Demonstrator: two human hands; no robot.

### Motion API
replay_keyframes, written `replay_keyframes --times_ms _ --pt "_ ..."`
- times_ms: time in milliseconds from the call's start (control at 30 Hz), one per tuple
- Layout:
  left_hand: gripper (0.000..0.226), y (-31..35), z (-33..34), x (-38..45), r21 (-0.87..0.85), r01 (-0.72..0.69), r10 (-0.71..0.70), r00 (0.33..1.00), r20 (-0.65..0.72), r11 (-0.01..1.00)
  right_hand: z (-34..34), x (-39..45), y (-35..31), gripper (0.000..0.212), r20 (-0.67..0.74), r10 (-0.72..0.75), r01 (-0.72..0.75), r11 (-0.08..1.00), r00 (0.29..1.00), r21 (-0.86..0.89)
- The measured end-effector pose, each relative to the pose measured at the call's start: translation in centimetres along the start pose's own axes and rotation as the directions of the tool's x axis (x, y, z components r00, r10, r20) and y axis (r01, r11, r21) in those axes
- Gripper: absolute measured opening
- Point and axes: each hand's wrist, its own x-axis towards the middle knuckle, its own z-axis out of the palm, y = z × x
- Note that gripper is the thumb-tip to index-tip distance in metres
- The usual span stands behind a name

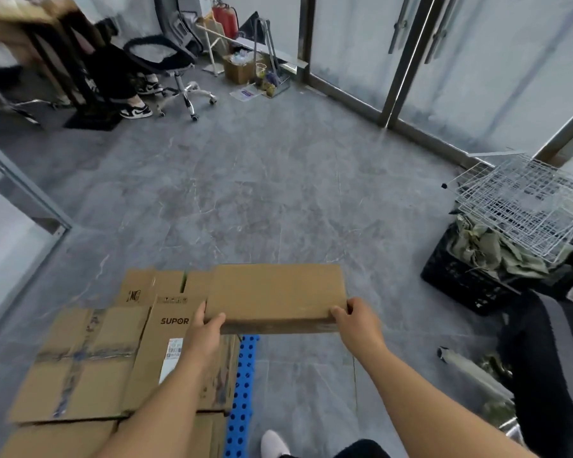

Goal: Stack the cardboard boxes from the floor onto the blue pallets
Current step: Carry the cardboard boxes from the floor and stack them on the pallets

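while both hands grip, box [275, 294] seemingly overhangs pallet [244, 388].

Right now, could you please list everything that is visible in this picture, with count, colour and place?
held cardboard box: one, brown, in both hands above the stack
stacked cardboard boxes: several, brown, lower left on the pallet
blue pallet: one edge showing, blue, beside the stack
office chair: one, black and chrome, upper left
fire extinguishers: two, red, far corner
wire racks: a pile, white, on the right
black crate: one, black, under the racks
seated person's shoes: two, black and white, upper left
left hand: gripping box's left end
right hand: gripping box's right end
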Motion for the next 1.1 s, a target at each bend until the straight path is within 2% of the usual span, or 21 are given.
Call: replay_keyframes --times_ms 233,400,600,767,867,1100 --pt "0.057 2.7 0.3 7.2 0.010 0.073 -0.072 0.994 -0.084 0.997 1.8 9.0 -5.1 0.015 0.150 -0.035 0.045 0.997 0.988 -0.062" --pt "0.057 5.2 0.1 12.2 0.005 0.128 -0.124 0.970 -0.211 0.992 3.4 15.6 -9.4 0.015 0.242 -0.091 0.117 0.989 0.966 -0.094" --pt "0.057 6.6 -1.5 19.5 0.031 0.164 -0.150 0.952 -0.266 0.986 7.5 21.7 -13.5 0.021 0.331 -0.078 0.129 0.982 0.940 -0.138" --pt "0.055 5.1 -3.7 25.2 0.159 0.210 -0.160 0.947 -0.280 0.965 12.8 24.9 -14.6 0.018 0.362 -0.072 0.129 0.982 0.929 -0.136" --pt "0.055 3.0 -5.2 29.3 0.191 0.229 -0.177 0.950 -0.258 0.954 17.0 27.0 -14.4 0.024 0.388 -0.052 0.114 0.984 0.920 -0.140" --pt "0.057 -4.1 -9.1 36.9 0.316 0.291 -0.233 0.949 -0.211 0.903 27.7 30.2 -10.9 0.017 0.431 0.040 0.010 0.993 0.901 -0.114"
